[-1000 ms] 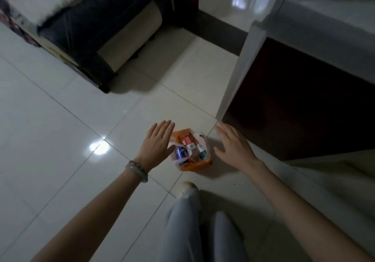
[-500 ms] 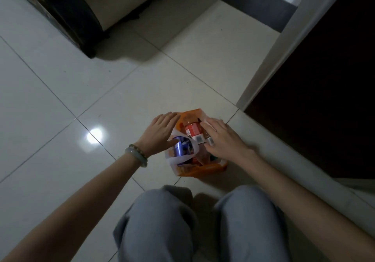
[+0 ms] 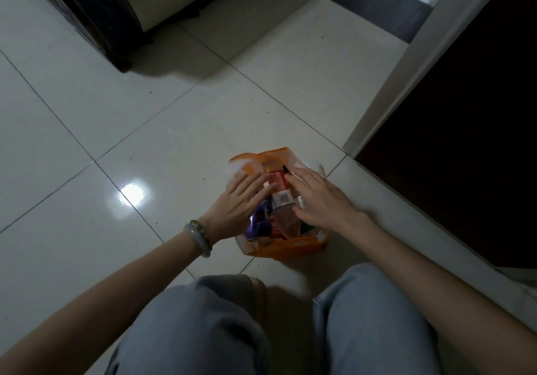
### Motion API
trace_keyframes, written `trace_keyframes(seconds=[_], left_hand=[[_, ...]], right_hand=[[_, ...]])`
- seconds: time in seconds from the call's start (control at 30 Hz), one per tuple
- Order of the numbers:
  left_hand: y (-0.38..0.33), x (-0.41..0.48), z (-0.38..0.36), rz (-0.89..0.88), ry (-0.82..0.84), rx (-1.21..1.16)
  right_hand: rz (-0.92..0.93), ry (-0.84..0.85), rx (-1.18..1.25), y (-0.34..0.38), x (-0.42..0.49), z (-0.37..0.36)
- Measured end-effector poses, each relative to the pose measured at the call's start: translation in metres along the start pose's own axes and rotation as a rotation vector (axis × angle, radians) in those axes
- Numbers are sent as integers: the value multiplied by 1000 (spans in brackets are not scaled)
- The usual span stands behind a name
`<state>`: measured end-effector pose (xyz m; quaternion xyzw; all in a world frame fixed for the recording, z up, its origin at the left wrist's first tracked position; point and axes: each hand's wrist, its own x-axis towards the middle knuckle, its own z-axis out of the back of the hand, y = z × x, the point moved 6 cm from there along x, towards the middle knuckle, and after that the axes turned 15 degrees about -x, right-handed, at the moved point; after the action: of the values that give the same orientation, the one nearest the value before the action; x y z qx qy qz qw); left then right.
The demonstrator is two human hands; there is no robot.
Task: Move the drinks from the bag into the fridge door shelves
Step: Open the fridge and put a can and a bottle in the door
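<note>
We note the drinks sit packed in an orange and white plastic bag (image 3: pixel 286 247) on the tiled floor (image 3: pixel 145 130), just below frame centre. A red-labelled bottle (image 3: pixel 279 189) lies across the top; a blue-purple can (image 3: pixel 258 223) shows at the bag's left side. Other items are too dim to name.

Left hand (image 3: pixel 238 206) rests over the bag's left rim, fingers extended and spread, gripping nothing. Right hand (image 3: pixel 316 197) lies flat over the right side, fingers straight, possibly touching the bottle; contact is unclear in this light. Neither hand has closed on a drink.

A jade-coloured bracelet (image 3: pixel 200 238) sits on the left wrist. Knees in light jeans (image 3: pixel 203 325) fill the lower frame. A dark opening (image 3: pixel 465 113) occupies the right of the frame.

Risks, as we judge them: the limp bag may collapse or tip when one bottle is lifted, spilling cans onto hard tile. Poor light may cause a mis-grasp.
</note>
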<state>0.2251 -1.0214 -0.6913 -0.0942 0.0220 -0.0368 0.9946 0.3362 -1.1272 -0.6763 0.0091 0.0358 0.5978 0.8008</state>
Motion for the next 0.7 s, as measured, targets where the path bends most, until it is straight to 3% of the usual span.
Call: trace_keyframes(seconds=[0.1,0.3,0.4,0.5,0.6,0.7], left_hand=[[14,-3,16,24,-65,123],[22,-14,-6,-59,225,433],[7,-11,-19,-250,338,298],[7,-12,-24,-264,451,96],[12,-4,-13,-251,352,-39],[12,10,-7,-207,184,5]], right_hand=[[12,25,5,-1,2,0],[29,58,6,5,3,-2],[31,45,6,5,2,-3],[27,11,7,1,0,-1],[27,1,25,0,-2,0],[14,41,34,1,-1,-2]])
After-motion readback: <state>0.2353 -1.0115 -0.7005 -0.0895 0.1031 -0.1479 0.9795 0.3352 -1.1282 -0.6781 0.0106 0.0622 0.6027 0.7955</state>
